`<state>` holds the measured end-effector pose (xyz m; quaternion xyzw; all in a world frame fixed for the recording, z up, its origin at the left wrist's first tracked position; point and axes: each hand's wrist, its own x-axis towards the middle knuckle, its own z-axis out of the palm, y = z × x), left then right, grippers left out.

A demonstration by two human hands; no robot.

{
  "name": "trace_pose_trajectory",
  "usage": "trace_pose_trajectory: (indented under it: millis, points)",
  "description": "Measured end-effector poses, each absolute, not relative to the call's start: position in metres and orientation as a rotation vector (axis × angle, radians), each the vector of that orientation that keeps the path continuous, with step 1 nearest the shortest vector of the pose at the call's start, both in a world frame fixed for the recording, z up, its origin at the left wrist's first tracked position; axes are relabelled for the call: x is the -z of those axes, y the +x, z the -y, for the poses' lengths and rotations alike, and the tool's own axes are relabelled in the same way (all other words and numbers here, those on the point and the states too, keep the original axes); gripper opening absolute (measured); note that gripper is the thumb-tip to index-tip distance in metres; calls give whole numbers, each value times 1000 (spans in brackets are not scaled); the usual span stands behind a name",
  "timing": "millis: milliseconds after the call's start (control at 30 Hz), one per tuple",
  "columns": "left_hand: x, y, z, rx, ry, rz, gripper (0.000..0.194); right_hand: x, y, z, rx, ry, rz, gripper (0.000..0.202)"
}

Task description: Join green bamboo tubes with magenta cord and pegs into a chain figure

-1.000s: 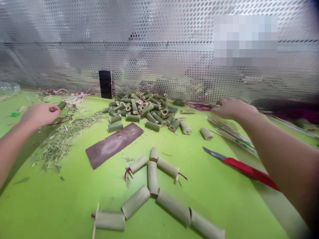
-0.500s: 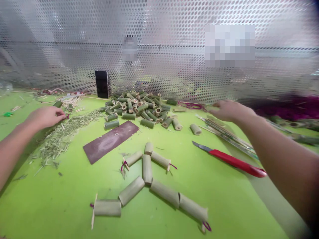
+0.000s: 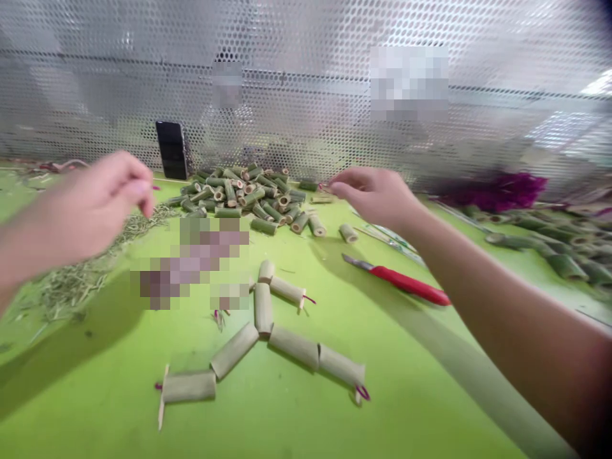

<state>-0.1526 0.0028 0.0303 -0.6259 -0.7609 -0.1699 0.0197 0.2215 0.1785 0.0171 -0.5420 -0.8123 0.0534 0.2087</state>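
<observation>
Your left hand (image 3: 108, 204) pinches purple cord (image 3: 156, 188), your right hand (image 3: 377, 192) is narrow, contents unclear, and the bamboo figure (image 3: 262, 309) lies nearer you.

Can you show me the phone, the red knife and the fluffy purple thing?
Phone (image 3: 171, 151): head view, dark front.
Red knife (image 3: 410, 285): head view, handle.
Fluffy purple thing (image 3: 505, 192): head view, middle.

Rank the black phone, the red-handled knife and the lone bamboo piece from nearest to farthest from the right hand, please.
1. Lone bamboo piece: just below the right hand in view.
2. Red-handled knife: right side, closer to the wearer.
3. Black phone: well left, by the perforated panel.
</observation>
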Motion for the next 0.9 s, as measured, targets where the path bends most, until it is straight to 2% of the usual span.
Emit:
trace_pose_trajectory:
  millis: [100, 200, 300, 367, 467, 633, 900]
  points:
    - [-35, -79, -1, 672, -2456, 2116, 23, -19, 181, -140, -750, -1035, 2235, 32]
    - [-31, -43, -6, 787, -2714, 1939, 21, -10, 156, -107, -1424, -617, 2165, 44]
    - [-24, -36, -10, 863, -2757, 1943, 23, 2, 151, -84, -1813, -451, 2086, 41]
    - [-19, -39, -10, 861, -2714, 1998, 23, 8, 158, -75, -1895, -477, 2046, 36]
    - [-11, -49, -7, 755, -2684, 2093, 24, 11, 174, -71, -1930, -555, 1966, 41]
    - [3, -64, 1, 518, -2670, 2198, 25, 17, 192, -81, -1785, -742, 2031, 43]
    - [25, -87, 0, 500, -2545, 2280, 32, 30, 201, -105, -1890, -874, 2030, 41]
